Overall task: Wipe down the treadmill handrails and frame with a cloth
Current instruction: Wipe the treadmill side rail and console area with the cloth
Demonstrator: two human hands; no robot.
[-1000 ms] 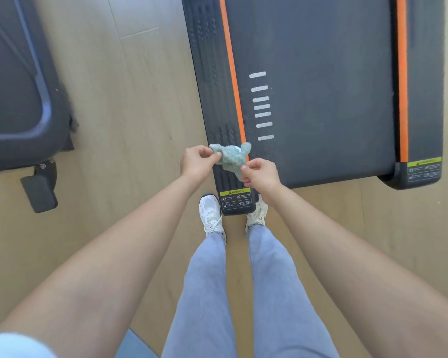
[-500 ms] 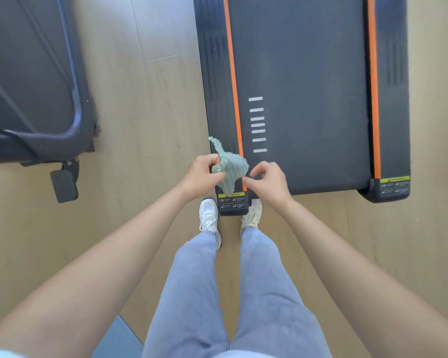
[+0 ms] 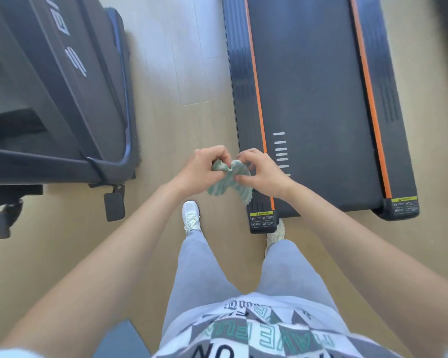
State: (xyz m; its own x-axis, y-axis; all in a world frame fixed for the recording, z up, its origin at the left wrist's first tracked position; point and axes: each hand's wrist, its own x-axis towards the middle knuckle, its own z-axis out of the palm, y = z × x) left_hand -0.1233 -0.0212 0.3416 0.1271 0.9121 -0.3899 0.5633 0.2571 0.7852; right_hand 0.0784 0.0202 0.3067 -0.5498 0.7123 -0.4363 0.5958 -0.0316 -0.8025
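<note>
Treadmill [image 3: 321,99], black deck with orange side stripes, lies on the wood floor [image 3: 179,73] at right; a second dark machine [image 3: 50,99] sits at left. Left hand [image 3: 204,171] and right hand [image 3: 264,174] are close together over the deck's near left corner. Fingers of both are curled, pinching the top of a green-white striped cloth [image 3: 228,184] that hangs bunched between them, clear of the treadmill.
</note>
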